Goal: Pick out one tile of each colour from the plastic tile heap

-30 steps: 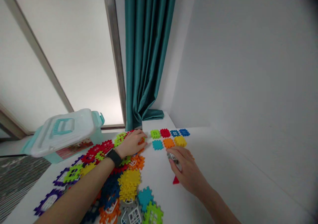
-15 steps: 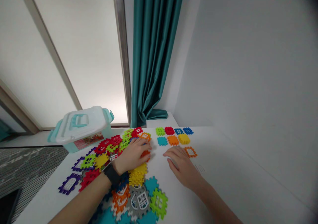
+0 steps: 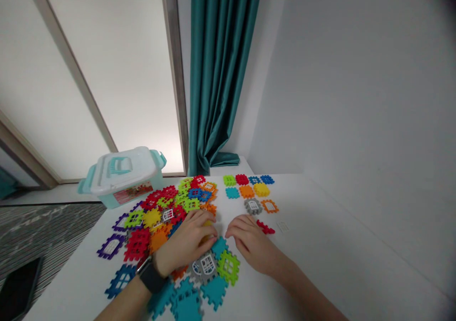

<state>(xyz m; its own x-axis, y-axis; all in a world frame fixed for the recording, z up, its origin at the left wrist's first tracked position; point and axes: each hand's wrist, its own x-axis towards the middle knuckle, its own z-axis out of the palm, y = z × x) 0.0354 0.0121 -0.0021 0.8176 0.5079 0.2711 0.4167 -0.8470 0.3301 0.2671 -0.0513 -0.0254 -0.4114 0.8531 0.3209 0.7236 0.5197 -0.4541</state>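
On my feed I had the left hand (image 3: 185, 245) curled over a yellow block (image 3: 206, 231) at the edge of the heap of colored plastic blocks (image 3: 178, 212) on the white table (image 3: 320, 250); I couldn't tell whether it was gripping. The right hand (image 3: 251, 250) lay relaxed and empty, just beside a teal block (image 3: 218, 246) and near a red block (image 3: 265, 227), below the tidy rows of blocks (image 3: 246, 191)

The left hand (image 3: 183, 247) half hides a yellow plastic block (image 3: 206, 231).
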